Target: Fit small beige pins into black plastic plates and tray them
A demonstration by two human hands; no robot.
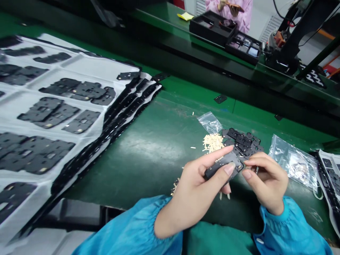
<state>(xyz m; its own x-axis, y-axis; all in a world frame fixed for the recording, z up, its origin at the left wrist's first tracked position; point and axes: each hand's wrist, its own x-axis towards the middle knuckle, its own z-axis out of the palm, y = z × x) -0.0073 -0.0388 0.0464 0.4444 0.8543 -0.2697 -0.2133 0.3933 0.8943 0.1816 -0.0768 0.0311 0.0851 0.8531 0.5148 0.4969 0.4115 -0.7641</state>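
My left hand (200, 186) is wrapped round a flat black plate (225, 163), its thumb pressed on the face. At the plate's right end, my right hand (265, 177) has thumb and index finger pinched together; what they hold, if anything, is too small to tell. Behind the held plate lies a pile of similar black plates (245, 142). Beside that pile is a heap of small cream strips (212, 142), with a few strips scattered around it. A small clear bag (209, 123) lies just behind the heap.
White trays (87, 65) with black plates are stacked at the left. A larger clear bag (294, 163) lies right of my hands, near another tray (330, 159). Across a dark ledge, a person in pink (244, 21) is behind black boxes (212, 28).
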